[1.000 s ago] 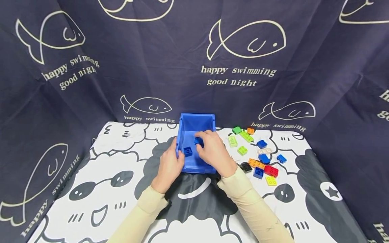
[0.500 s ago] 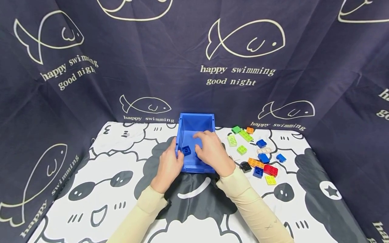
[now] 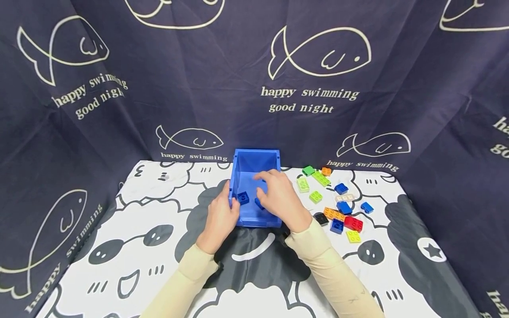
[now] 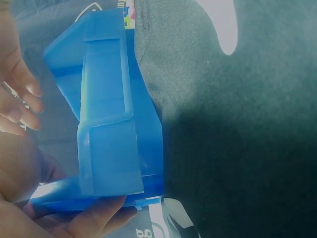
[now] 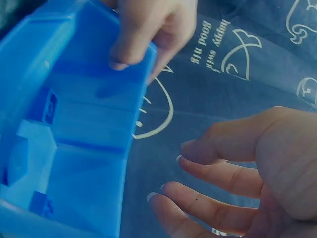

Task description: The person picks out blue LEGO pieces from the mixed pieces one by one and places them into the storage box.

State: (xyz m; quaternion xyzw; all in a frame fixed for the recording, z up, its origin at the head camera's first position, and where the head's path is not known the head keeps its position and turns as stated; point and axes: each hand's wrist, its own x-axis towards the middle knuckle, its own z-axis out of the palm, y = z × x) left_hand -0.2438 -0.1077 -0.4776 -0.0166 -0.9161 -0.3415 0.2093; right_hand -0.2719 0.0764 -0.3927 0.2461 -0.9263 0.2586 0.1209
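A blue plastic bin point(image 3: 257, 160) stands near the back of the table. My left hand point(image 3: 219, 215) grips its left wall, thumb inside and fingers outside, as the left wrist view shows from the bin's front point(image 4: 111, 153). Over the bin's right side is my right hand point(image 3: 279, 199), fingers loosely bent and apart. In the right wrist view nothing lies between its thumb and fingers point(image 5: 213, 218). A blue toy brick point(image 3: 243, 197) rests on the bin floor near the left wall. Another blue brick point(image 3: 259, 203) shows partly under the right hand.
Right of the bin, loose toy bricks lie scattered: lime point(image 3: 316, 196), green point(image 3: 308, 170), orange point(image 3: 334, 214), red point(image 3: 353, 223), yellow point(image 3: 353, 236), black point(image 3: 320, 218) and blue point(image 3: 337, 226). A dark fish-print curtain point(image 3: 191, 88) rises behind the patterned tablecloth point(image 3: 159, 251).
A second ago my right fingers held a blue brick inside the bin; they have let it go, and it now lies lower on the bin floor. My left hand keeps its grip.
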